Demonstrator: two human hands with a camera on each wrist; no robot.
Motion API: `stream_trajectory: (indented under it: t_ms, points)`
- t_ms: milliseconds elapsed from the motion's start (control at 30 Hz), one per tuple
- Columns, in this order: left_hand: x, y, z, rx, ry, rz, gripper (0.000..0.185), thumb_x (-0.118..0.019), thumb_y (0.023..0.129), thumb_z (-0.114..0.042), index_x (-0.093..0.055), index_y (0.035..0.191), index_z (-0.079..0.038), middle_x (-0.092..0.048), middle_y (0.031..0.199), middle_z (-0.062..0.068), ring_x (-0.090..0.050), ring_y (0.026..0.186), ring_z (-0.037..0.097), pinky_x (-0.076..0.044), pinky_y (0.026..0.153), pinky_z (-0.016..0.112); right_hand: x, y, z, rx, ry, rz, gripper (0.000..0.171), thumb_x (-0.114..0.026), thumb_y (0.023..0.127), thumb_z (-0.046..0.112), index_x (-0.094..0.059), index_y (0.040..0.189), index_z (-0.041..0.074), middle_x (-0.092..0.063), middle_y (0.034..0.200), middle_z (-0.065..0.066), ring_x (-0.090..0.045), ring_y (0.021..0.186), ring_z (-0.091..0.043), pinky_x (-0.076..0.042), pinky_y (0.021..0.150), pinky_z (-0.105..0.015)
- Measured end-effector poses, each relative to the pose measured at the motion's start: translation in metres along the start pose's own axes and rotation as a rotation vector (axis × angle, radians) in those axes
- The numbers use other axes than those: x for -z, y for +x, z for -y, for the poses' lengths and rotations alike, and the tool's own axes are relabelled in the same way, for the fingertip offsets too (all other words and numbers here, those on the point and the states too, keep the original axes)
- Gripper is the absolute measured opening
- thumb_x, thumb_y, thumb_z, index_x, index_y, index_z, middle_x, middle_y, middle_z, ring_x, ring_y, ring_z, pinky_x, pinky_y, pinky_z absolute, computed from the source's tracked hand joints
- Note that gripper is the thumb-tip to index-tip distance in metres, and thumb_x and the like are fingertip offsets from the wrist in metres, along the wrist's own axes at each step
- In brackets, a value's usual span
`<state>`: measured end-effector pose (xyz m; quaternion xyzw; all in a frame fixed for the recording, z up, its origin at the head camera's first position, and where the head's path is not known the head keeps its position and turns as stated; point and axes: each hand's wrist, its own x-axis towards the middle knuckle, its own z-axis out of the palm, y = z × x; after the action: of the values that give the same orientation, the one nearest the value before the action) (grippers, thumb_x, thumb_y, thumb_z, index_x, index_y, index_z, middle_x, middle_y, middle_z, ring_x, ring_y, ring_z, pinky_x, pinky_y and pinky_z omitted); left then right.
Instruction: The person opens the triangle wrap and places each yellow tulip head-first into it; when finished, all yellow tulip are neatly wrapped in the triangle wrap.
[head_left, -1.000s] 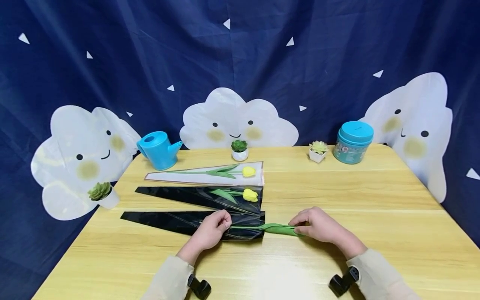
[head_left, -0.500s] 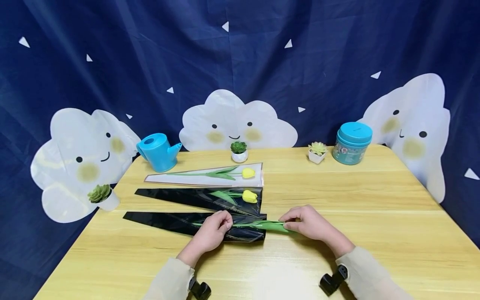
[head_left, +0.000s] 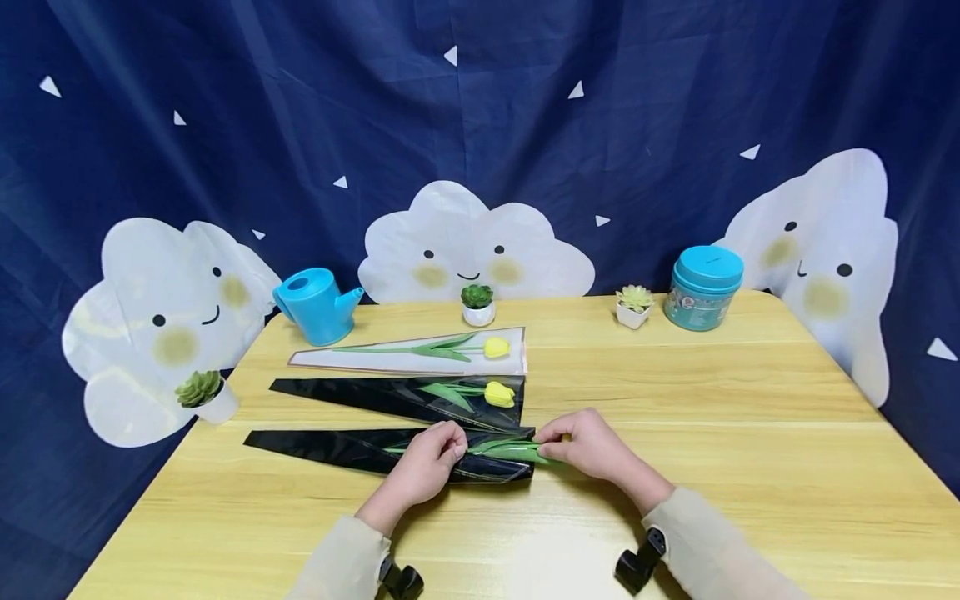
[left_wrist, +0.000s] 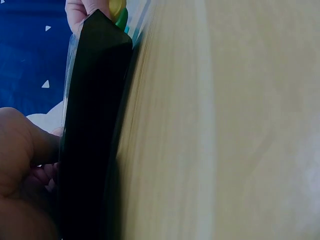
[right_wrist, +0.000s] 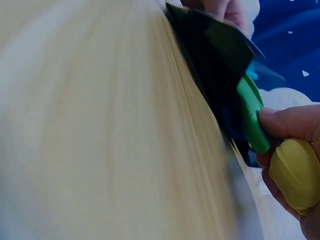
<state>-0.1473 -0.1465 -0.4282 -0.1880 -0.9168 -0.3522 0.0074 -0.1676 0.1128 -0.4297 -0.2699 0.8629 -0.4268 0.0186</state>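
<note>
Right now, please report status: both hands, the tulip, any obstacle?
Left hand grips black sleeve. Right hand holds tulip by its head, stem partly inside sleeve. Nothing in the way; second black sleeve lies just behind.

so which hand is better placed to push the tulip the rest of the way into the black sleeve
Probably the right hand: it holds the tulip at the black sleeve mouth, while the left hand holds the sleeve.

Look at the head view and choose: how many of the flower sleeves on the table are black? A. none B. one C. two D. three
C: the nearest black sleeve, held by the left hand, and the middle black sleeve are black, while the far sleeve is pale.
</note>
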Motion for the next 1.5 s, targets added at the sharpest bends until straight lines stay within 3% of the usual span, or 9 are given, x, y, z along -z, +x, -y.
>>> stream_trajectory:
  t_ms: [267, 433, 633, 900, 1067, 1200, 1333, 1500]
  points:
    - [-0.003, 0.002, -0.001, -0.01, -0.008, 0.013, 0.018, -0.056, 0.089, -0.001, -0.05, 0.076, -0.011, -0.042, 0.073, -0.005, -0.042, 0.067, 0.01, -0.036, 0.063, 0.023, -0.015, 0.004, 0.006, 0.013, 0.011, -0.029, 0.006, -0.071, 0.079, 0.009, -0.074, 0.084, 0.01, -0.072, 0.083, 0.0, -0.064, 0.079, -0.008, -0.049, 0.07, -0.022]
    - [-0.004, 0.001, 0.002, -0.001, -0.02, 0.005, 0.018, -0.056, 0.09, -0.002, -0.05, 0.076, -0.012, -0.042, 0.072, -0.005, -0.042, 0.067, 0.009, -0.036, 0.063, 0.023, -0.017, 0.005, 0.007, -0.027, 0.113, -0.016, 0.015, -0.071, 0.079, 0.006, -0.072, 0.093, 0.002, -0.071, 0.083, -0.006, -0.062, 0.074, -0.007, -0.05, 0.065, -0.021]
    - [-0.005, -0.002, 0.006, 0.018, -0.057, -0.013, 0.018, -0.057, 0.089, -0.001, -0.051, 0.076, -0.011, -0.042, 0.071, -0.006, -0.042, 0.066, 0.007, -0.035, 0.062, 0.022, -0.005, -0.001, 0.005, -0.073, 0.159, -0.009, 0.026, -0.072, 0.08, 0.014, -0.069, 0.102, 0.001, -0.069, 0.097, -0.011, -0.064, 0.087, -0.02, -0.05, 0.076, -0.024]
    - [-0.005, -0.003, 0.008, 0.019, -0.069, -0.009, 0.018, -0.056, 0.089, -0.001, -0.051, 0.076, -0.011, -0.042, 0.07, -0.005, -0.041, 0.065, 0.007, -0.035, 0.062, 0.022, 0.013, -0.014, -0.007, -0.03, 0.115, 0.077, 0.038, -0.074, 0.078, 0.021, -0.066, 0.111, 0.002, -0.066, 0.108, -0.011, -0.062, 0.098, -0.023, -0.048, 0.084, -0.027]
    - [-0.003, -0.003, 0.009, 0.019, -0.071, -0.008, 0.017, -0.056, 0.09, -0.003, -0.051, 0.076, -0.011, -0.042, 0.07, -0.005, -0.042, 0.065, 0.007, -0.035, 0.061, 0.022, 0.016, -0.018, -0.012, -0.01, 0.134, 0.139, 0.049, -0.076, 0.076, 0.017, -0.06, 0.119, 0.001, -0.064, 0.114, -0.013, -0.061, 0.1, -0.022, -0.047, 0.086, -0.026]
    - [-0.003, -0.003, 0.01, 0.014, -0.077, -0.015, 0.017, -0.056, 0.09, -0.003, -0.051, 0.076, -0.012, -0.043, 0.07, -0.005, -0.042, 0.064, 0.006, -0.036, 0.061, 0.022, 0.015, -0.019, -0.014, -0.013, 0.172, 0.157, 0.041, -0.074, 0.076, 0.01, -0.062, 0.114, 0.002, -0.065, 0.108, -0.012, -0.061, 0.091, -0.013, -0.049, 0.078, -0.024]
    - [-0.003, -0.004, 0.011, 0.011, -0.092, -0.014, 0.017, -0.057, 0.09, -0.002, -0.051, 0.076, -0.012, -0.043, 0.07, -0.006, -0.042, 0.063, 0.006, -0.036, 0.061, 0.022, 0.012, -0.018, -0.013, -0.015, 0.179, 0.116, 0.03, -0.073, 0.077, 0.009, -0.066, 0.105, 0.004, -0.067, 0.101, -0.01, -0.059, 0.083, -0.006, -0.05, 0.074, -0.023]
    - [-0.003, -0.003, 0.009, 0.013, -0.113, -0.004, 0.017, -0.056, 0.09, -0.002, -0.05, 0.077, -0.013, -0.042, 0.07, -0.006, -0.041, 0.063, 0.006, -0.036, 0.061, 0.022, 0.009, -0.017, -0.011, -0.036, 0.196, 0.056, 0.027, -0.073, 0.077, 0.012, -0.067, 0.102, 0.004, -0.067, 0.091, -0.007, -0.056, 0.076, -0.005, -0.049, 0.069, -0.023]
